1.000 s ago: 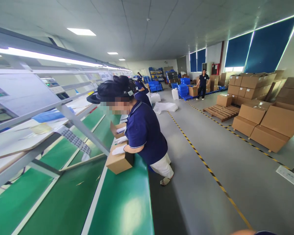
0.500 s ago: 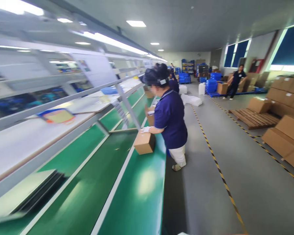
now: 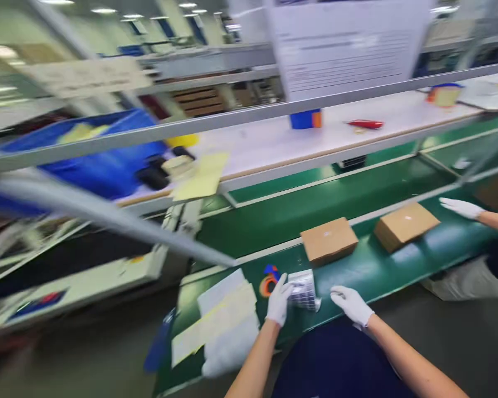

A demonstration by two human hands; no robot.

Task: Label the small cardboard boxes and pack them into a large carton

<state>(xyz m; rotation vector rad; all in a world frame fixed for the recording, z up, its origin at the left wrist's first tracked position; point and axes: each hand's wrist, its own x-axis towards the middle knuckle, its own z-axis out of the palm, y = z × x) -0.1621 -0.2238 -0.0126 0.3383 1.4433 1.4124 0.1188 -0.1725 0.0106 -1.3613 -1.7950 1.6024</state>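
Although motion blur softens its edges, a small silver-grey sheet of grid-printed labels (image 3: 302,290) can be made out, tilted up from the near side of a green conveyor belt (image 3: 398,271). Its long axis appears to slant away from the person's body toward the belt's far side. The white-gloved left hand (image 3: 279,301) is the nearer hand, its fingers (image 3: 283,287) pressed together and pinching the sheet's left edge. The white-gloved right hand (image 3: 352,305) is just apart on the other side, its fingers (image 3: 340,294) held together and pointing toward the sheet's right edge without visibly touching it.

Farther along the belt lie two closed kraft cardboard boxes (image 3: 328,240), with a second box (image 3: 405,225) beside the first. A co-worker's white-gloved hand (image 3: 460,208) is near the belt's far end, close to that second box. Toward the belt's other end lies a loose stack of white and pale yellow papers (image 3: 216,315). Behind the belt runs a pale shelf (image 3: 253,143) holding a red-handled tool (image 3: 365,124).
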